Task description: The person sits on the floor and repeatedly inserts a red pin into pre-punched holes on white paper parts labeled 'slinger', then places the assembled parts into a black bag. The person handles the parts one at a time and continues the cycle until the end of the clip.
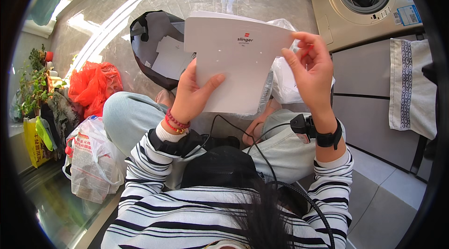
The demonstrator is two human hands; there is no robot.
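Note:
A stack of white T-shaped card sheets (236, 73), with small print and a few little holes, is held up in front of me. My left hand (199, 90) grips its left edge, thumb on top and fingers underneath. At the upper right corner, my right hand (309, 69) pinches the card between thumb and fingertips. Beyond my left hand lies a dark fabric bag (139, 54), gaping, with more white cards (169, 62) inside. A whitish plastic bag (283, 80) sits behind the stack's right side, partly hidden by it.
Red plastic bags (96, 85), a white printed bag (96, 155) and potted plants (35, 80) stand on the left. At the upper right is a washing machine (327, 8); below it, grey drawer fronts (365, 73) carry a hanging towel (411, 90). Black cables (266, 155) cross my lap.

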